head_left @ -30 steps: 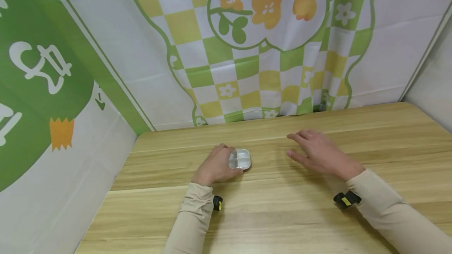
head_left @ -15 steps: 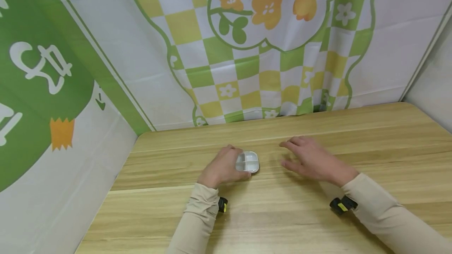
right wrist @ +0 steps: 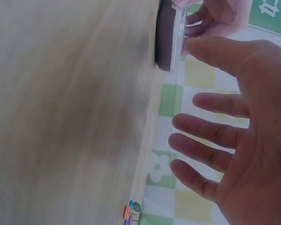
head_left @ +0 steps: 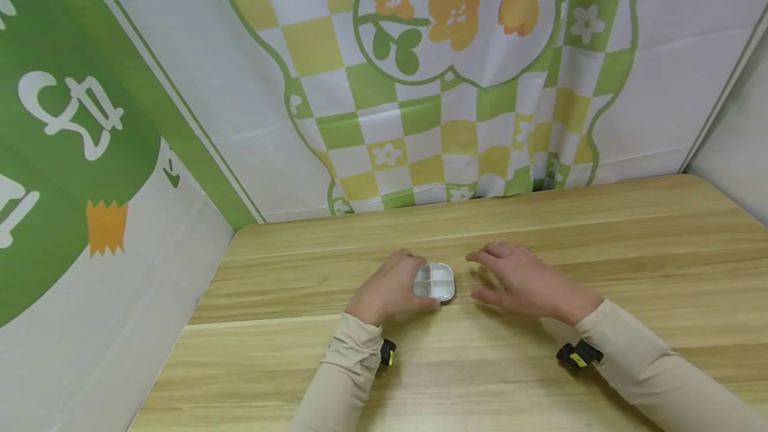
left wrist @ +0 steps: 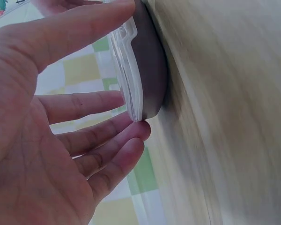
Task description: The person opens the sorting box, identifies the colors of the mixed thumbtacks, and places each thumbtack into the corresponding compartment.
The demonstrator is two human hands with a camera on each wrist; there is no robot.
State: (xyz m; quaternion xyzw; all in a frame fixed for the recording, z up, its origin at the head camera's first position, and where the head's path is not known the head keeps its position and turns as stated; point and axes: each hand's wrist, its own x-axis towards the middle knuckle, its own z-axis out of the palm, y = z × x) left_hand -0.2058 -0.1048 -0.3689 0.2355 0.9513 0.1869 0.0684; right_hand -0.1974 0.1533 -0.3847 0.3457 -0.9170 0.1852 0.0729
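Note:
A small square pill box (head_left: 443, 283) with four white compartments, a clear lid and a dark base sits on the wooden table, mid-table in the head view. My left hand (head_left: 391, 289) grips it from the left, thumb at the near side and fingers at the far side; the fingers cover part of its left half. In the left wrist view the thumb and fingertips meet opposite edges of the box (left wrist: 151, 70). My right hand (head_left: 531, 283) hovers to the right of the box with fingers spread and nothing in it. Its thumb overlaps the box's edge (right wrist: 166, 40) in the right wrist view.
The wooden table (head_left: 288, 379) reaches back to a green, white and yellow checked curtain (head_left: 420, 112). A green and white printed cloth (head_left: 72, 125) hangs at the left. Both wrists wear black camera mounts beneath beige sleeves (head_left: 636, 359).
My left hand has slid the pill box to the right and slightly nearer. The right hand has moved left and a little nearer, so the gap between the hands is smaller.

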